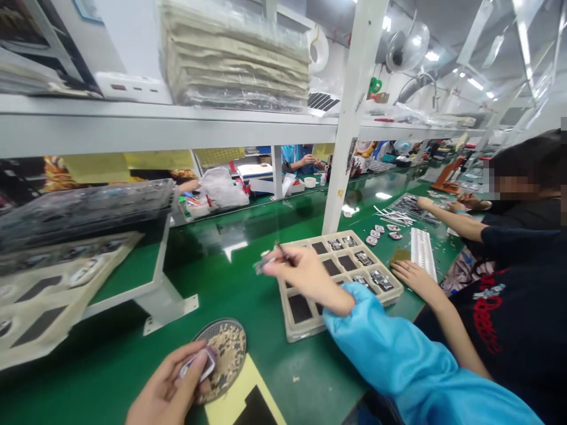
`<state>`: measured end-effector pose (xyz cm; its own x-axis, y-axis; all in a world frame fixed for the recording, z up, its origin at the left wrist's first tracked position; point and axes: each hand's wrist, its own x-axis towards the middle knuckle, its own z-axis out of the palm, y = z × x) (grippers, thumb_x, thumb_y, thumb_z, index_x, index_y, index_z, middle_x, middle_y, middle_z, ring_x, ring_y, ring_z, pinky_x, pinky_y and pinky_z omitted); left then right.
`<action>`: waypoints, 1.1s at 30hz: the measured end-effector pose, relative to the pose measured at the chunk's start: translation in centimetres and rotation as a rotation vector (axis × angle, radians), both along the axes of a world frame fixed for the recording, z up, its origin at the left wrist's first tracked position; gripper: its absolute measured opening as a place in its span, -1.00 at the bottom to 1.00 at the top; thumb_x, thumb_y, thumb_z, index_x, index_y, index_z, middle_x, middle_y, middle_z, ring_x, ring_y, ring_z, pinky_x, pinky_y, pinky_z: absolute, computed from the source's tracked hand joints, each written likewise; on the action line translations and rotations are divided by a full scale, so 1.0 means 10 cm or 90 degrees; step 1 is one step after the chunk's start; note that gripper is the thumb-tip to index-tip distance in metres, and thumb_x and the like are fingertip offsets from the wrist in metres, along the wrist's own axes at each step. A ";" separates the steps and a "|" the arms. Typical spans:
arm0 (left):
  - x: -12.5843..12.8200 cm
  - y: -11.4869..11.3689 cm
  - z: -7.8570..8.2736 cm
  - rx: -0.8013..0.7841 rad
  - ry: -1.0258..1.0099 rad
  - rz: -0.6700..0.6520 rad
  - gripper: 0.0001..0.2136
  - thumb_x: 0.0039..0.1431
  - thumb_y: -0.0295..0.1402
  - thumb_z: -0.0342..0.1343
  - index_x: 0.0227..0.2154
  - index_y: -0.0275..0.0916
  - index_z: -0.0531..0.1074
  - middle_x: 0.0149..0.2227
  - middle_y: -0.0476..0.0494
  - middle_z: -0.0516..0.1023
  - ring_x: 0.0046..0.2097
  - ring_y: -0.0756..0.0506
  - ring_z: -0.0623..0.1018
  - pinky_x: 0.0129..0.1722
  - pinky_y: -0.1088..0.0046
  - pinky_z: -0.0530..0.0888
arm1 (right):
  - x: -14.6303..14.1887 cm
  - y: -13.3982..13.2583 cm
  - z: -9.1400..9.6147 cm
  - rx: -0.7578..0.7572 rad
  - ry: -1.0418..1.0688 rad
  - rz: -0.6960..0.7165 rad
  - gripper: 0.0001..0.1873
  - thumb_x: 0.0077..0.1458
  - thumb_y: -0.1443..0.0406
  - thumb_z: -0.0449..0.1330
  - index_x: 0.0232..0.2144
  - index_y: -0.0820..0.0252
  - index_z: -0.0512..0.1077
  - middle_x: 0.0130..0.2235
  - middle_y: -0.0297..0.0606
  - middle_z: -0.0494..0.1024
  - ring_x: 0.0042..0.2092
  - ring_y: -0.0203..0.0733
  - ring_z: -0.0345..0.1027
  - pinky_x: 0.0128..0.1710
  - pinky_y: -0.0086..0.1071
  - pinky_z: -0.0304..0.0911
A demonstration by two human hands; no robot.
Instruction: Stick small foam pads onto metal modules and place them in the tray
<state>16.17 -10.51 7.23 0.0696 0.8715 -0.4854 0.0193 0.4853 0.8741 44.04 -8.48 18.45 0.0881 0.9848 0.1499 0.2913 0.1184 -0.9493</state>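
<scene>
Low in the view, my left hand (pixel 166 383) is closed around a small rounded case with a pale rim (pixel 204 365), thumb on top. It hovers over the edge of a round dish (pixel 228 342) of tiny pieces. Farther right, my right hand (pixel 305 274), in a blue sleeve, pinches a small metallic part (pixel 262 265); motion blurs its details. A thin dark tip shows above these fingers, too unclear to name. Below my right wrist lies a beige compartment tray (pixel 290 327), with metallic parts in some pockets and dark pads in others.
Yellow paper with a black patch (pixel 241 389) lies by the dish. On the left stands a raised metal stand (pixel 163 283) holding trays. A white post (pixel 343 153) rises behind the beige tray. Close on the right, a co-worker's hand (pixel 414 277) rests beside a white strip (pixel 423 254).
</scene>
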 end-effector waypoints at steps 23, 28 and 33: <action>-0.08 -0.18 0.08 0.189 -0.124 -0.070 -0.46 0.27 0.03 0.11 -0.04 -0.40 0.59 -0.28 -0.23 0.56 -0.48 0.08 0.32 -0.46 0.54 0.30 | -0.86 -0.48 -0.80 -0.301 0.033 0.218 -0.40 0.08 -0.11 0.33 -0.27 0.42 0.55 -0.23 -0.19 0.54 -0.24 -0.45 0.42 -0.23 -0.72 0.29; -0.09 -0.19 0.13 0.208 -0.093 -0.075 -0.43 0.26 0.06 0.12 0.05 -0.38 0.57 -0.46 -0.14 0.49 -0.46 0.06 0.32 -0.42 0.56 0.29 | -0.88 -0.45 -0.79 -0.325 0.093 0.200 -0.31 0.01 -0.16 0.36 -0.26 0.44 0.55 -0.21 -0.15 0.54 -0.20 -0.37 0.47 -0.17 -0.66 0.36; -0.07 -0.22 0.19 0.233 -0.088 -0.083 -0.52 0.24 0.00 0.17 0.04 -0.26 0.58 -0.20 -0.18 0.62 -0.24 -0.01 0.54 -0.19 0.56 0.48 | -0.87 -0.42 -0.79 -0.356 0.122 0.166 -0.26 -0.11 -0.18 0.42 -0.35 0.48 0.49 -0.30 -0.19 0.51 -0.30 -0.45 0.37 -0.29 -0.70 0.29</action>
